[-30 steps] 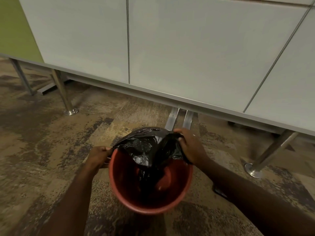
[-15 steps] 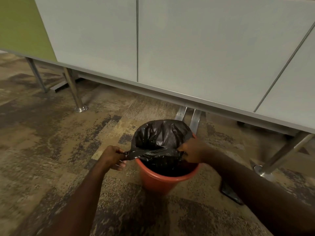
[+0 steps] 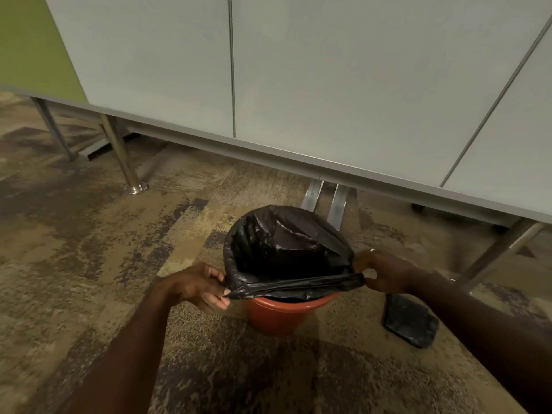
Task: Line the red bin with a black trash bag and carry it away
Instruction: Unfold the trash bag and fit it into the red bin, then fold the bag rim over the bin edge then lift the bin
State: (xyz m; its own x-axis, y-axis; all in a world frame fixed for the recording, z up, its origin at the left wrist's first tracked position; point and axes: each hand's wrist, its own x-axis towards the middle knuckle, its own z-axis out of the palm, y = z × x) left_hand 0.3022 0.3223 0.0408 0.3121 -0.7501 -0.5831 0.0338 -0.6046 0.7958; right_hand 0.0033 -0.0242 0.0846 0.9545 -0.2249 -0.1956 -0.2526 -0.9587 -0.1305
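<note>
The red bin (image 3: 277, 312) stands upright on the carpet in front of me. A black trash bag (image 3: 286, 246) sits in it, its mouth spread wide and draped over the far rim. The near edge of the bag is stretched taut above the near rim. My left hand (image 3: 200, 286) pinches that edge at the bin's left side. My right hand (image 3: 382, 271) pinches it at the right side. Only the bin's near wall shows below the bag.
A folded black bag (image 3: 410, 321) lies on the carpet just right of the bin. A pale cabinet (image 3: 328, 85) on slanted metal legs (image 3: 122, 156) runs close behind the bin. Another leg (image 3: 501, 252) stands at right. Patterned carpet (image 3: 89, 264) extends left and toward me.
My hands have pulled apart, stretching the bag's mouth wider over the bin. The bag now covers the far rim. The view has drawn back slightly.
</note>
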